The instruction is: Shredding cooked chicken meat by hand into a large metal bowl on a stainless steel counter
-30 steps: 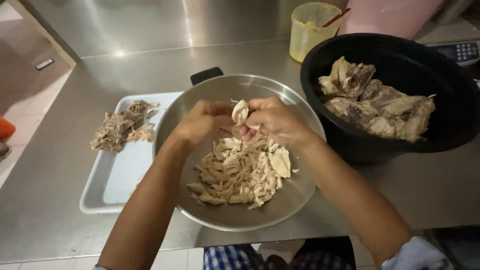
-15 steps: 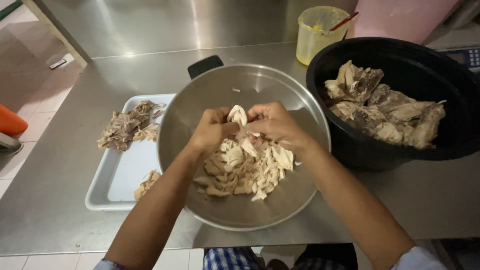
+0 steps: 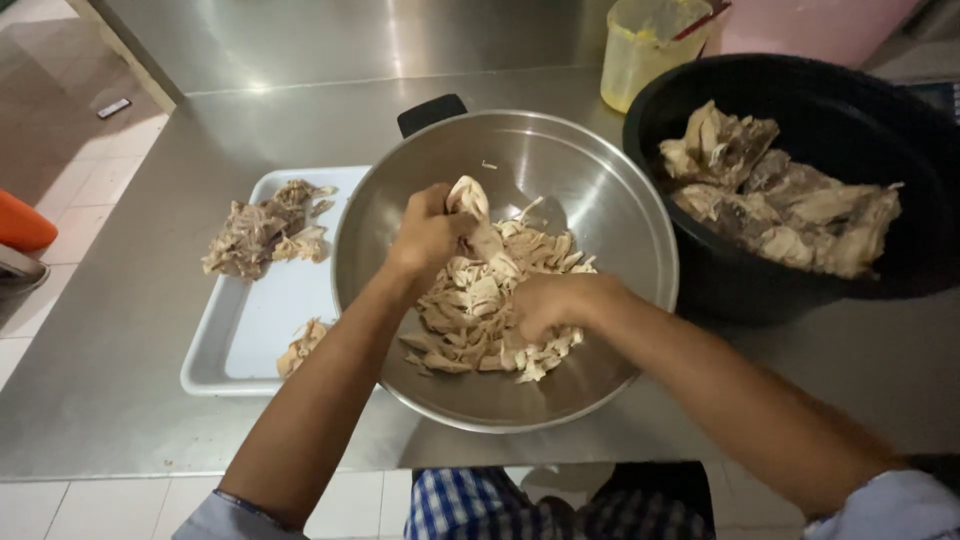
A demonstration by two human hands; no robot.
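Head view, counts: one round stainless-steel bowl [image 3: 590, 200], one white rectangular tray [image 3: 275, 330], one large black tub [image 3: 800, 90], one yellow translucent plastic cup [image 3: 645, 55] and two bare hands are seen on one steel surface [image 3: 150, 400].
Left hand [image 3: 432, 232]: its grip is closed around a pale piece of cooked chicken [image 3: 468, 196], held above the bowl's middle.
Right hand [image 3: 550, 305]: it is pressed down into the heap of shredded pale chicken [image 3: 480, 300]; whether its grip is spread or pinching cannot be told.
Shredded chicken: it lies in the bottom of the bowl, under and between both hands.
Tray: two clumps of brownish scraps [image 3: 262, 232] are held on it, left of the bowl.
Tub: several large cooked chicken pieces [image 3: 790, 205] are held in it, right of the bowl.
Change from half a second earlier: both hands were then joined on one piece; the right hand is now lowered into the heap, apart from the left.
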